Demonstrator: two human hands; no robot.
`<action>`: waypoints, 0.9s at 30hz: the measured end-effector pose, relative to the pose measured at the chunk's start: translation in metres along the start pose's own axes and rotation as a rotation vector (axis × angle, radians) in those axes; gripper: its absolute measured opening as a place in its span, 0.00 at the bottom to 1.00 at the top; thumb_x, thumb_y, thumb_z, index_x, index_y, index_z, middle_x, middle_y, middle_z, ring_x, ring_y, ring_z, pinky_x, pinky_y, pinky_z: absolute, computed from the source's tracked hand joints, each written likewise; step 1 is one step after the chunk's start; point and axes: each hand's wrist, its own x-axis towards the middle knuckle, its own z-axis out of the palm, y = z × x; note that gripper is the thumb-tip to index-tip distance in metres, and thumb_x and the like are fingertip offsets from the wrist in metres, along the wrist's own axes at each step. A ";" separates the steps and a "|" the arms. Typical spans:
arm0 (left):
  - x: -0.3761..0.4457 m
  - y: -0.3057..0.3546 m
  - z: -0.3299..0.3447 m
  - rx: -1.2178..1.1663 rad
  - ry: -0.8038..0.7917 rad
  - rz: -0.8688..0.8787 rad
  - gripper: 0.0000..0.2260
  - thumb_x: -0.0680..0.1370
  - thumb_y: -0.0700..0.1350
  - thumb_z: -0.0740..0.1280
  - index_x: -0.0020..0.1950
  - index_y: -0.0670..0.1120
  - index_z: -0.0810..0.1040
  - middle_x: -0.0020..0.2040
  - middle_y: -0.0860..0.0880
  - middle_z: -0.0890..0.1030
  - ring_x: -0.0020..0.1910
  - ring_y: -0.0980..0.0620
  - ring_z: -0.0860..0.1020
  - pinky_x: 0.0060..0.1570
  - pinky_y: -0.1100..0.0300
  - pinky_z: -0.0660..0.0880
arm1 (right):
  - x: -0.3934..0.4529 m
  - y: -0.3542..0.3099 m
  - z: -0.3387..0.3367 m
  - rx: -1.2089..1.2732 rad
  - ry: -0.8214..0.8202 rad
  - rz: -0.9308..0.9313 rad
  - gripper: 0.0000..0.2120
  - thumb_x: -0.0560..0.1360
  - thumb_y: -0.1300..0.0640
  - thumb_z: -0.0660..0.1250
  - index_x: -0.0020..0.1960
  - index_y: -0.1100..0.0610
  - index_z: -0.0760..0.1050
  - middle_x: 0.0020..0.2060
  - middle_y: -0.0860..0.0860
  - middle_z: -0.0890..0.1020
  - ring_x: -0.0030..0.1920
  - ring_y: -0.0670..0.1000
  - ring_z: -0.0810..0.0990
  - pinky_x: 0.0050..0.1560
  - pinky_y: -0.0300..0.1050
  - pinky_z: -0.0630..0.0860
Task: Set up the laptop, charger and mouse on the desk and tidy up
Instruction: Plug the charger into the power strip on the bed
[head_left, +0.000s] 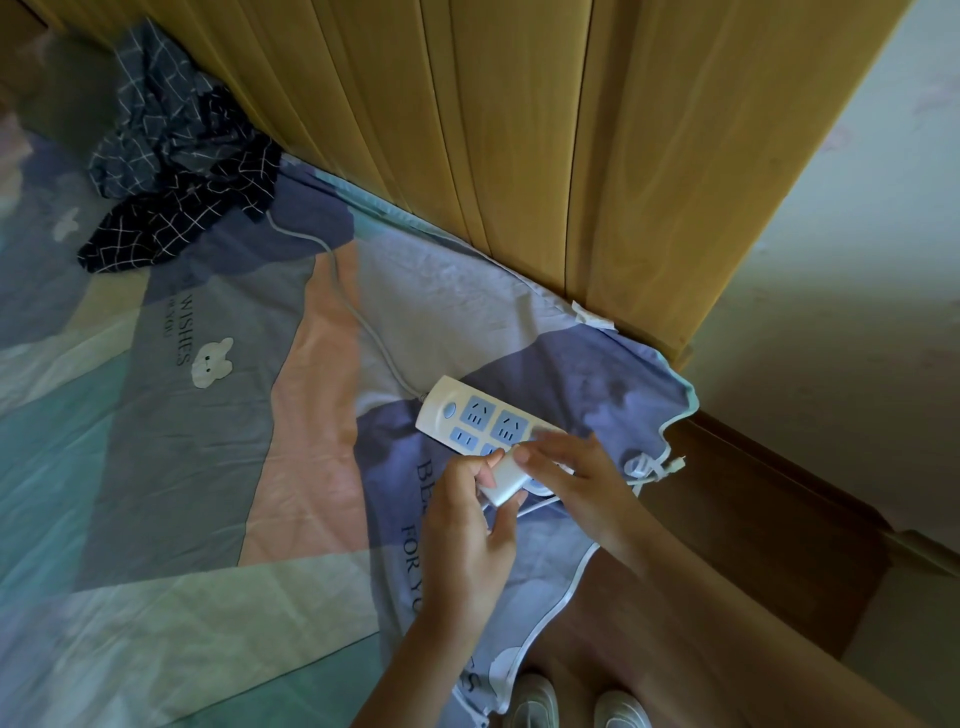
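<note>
a small white rectangular charger brick (503, 479) with rounded edges is held over the near right corner of the bed, just above the near end of a white plastic power strip with blue socket faces (480, 419). the brick is pinched between the thumb and fingers of the left hand (470, 525), while the right hand (574, 475) is curled over its far side, with the thumb tip pressed on its top. a thin white charger cable (540, 503) is seen leaving the brick beneath the right hand and running toward the bed's right edge, where it ends in a loose tied loop. the near end of the strip is covered by both hands, so whether the brick's prongs sit in a socket cannot be told. the strip's grey cord (343, 291) is led across the patchwork pastel bedsheet (208, 467) and is lost under a crumpled dark checked cloth (176, 171) near the wooden slatted headboard (571, 130). two white shoes (576, 704) are cut off by the bottom of the frame.
</note>
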 end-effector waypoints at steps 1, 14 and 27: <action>0.000 0.000 0.001 0.005 0.018 -0.015 0.21 0.72 0.40 0.74 0.45 0.57 0.63 0.46 0.50 0.81 0.44 0.48 0.82 0.38 0.48 0.80 | -0.001 -0.002 0.000 -0.018 -0.030 -0.015 0.09 0.73 0.42 0.64 0.43 0.41 0.83 0.45 0.41 0.84 0.55 0.46 0.79 0.66 0.58 0.67; -0.008 0.007 0.001 0.061 0.046 0.055 0.23 0.69 0.34 0.76 0.46 0.52 0.64 0.41 0.54 0.71 0.39 0.55 0.72 0.38 0.67 0.69 | 0.001 -0.015 -0.012 -0.002 0.024 0.078 0.12 0.80 0.61 0.58 0.48 0.55 0.81 0.42 0.52 0.82 0.44 0.49 0.79 0.52 0.44 0.76; 0.012 -0.012 -0.010 0.324 -0.231 0.152 0.18 0.63 0.38 0.80 0.51 0.46 0.82 0.45 0.48 0.85 0.40 0.46 0.83 0.36 0.54 0.81 | 0.009 0.030 -0.037 -1.078 0.040 -0.361 0.22 0.76 0.47 0.53 0.65 0.52 0.73 0.62 0.54 0.78 0.63 0.59 0.75 0.63 0.58 0.69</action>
